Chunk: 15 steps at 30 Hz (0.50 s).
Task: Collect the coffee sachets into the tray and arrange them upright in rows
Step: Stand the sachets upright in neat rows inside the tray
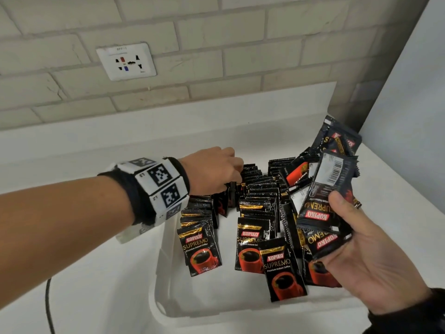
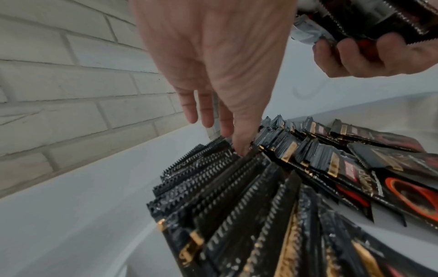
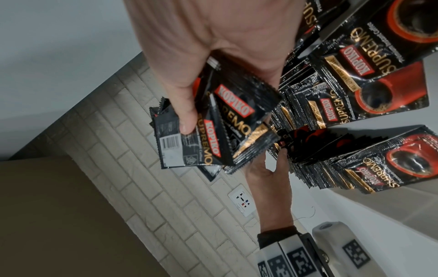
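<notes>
A white tray (image 1: 163,307) on the counter holds rows of black Kopiko coffee sachets (image 1: 257,206) standing upright; the right side is untidy. One sachet (image 1: 281,271) leans at the front. My left hand (image 1: 214,172) reaches over the far end of the left row (image 1: 199,220). Its straight fingers (image 2: 239,144) point down and touch the sachet tops (image 2: 213,168). My right hand (image 1: 346,213) hovers over the tray's right side and grips a fanned bundle of sachets (image 1: 330,189), thumb on top. The right wrist view shows that thumb (image 3: 187,112) pressing the bundle (image 3: 222,121).
A brick wall with a white power socket (image 1: 126,61) runs behind the white counter (image 1: 72,273). A black cable (image 1: 49,304) hangs at the counter's front left. A pale wall panel (image 1: 409,92) closes off the right side.
</notes>
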Each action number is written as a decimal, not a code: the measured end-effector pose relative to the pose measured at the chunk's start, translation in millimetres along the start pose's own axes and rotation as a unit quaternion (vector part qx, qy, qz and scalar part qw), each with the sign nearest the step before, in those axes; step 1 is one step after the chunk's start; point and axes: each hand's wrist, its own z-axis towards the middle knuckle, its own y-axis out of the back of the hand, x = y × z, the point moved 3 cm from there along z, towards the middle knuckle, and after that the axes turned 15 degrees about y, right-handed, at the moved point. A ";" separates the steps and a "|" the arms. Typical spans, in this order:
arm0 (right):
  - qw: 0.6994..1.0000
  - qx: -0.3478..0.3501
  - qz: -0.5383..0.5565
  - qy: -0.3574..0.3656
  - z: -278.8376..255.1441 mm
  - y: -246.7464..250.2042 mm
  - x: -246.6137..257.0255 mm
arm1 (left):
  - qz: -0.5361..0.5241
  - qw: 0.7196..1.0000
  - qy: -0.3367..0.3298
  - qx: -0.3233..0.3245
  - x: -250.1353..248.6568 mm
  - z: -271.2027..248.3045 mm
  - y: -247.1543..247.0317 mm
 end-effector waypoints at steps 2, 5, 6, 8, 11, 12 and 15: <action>1.000 -0.002 -0.002 -0.001 0.4 -2.5 -0.3 | -0.003 1.000 0.004 -0.003 1.5 1.6 -1.1; 1.000 -0.001 -0.003 -0.001 0.4 -6.0 -0.7 | 0.004 1.000 0.004 0.012 2.8 3.3 -4.2; 1.000 -0.001 -0.003 0.001 0.9 -5.1 -0.6 | 0.010 1.000 0.003 0.017 3.0 3.6 -5.4; 1.000 -0.009 -0.009 -0.003 1.6 -3.7 0.0 | 0.023 0.999 0.001 0.024 3.9 3.5 -6.8; 1.000 -0.005 -0.011 -0.002 3.0 -3.6 0.3 | 0.061 0.998 -0.004 0.025 6.3 3.0 -7.5; 1.000 -0.005 -0.013 -0.003 2.9 -2.4 0.1 | 0.078 0.997 -0.006 0.026 7.4 3.1 -7.9; 1.000 -0.007 -0.011 -0.004 1.9 -4.4 1.6 | 0.124 0.992 -0.005 0.035 10.5 3.9 -8.9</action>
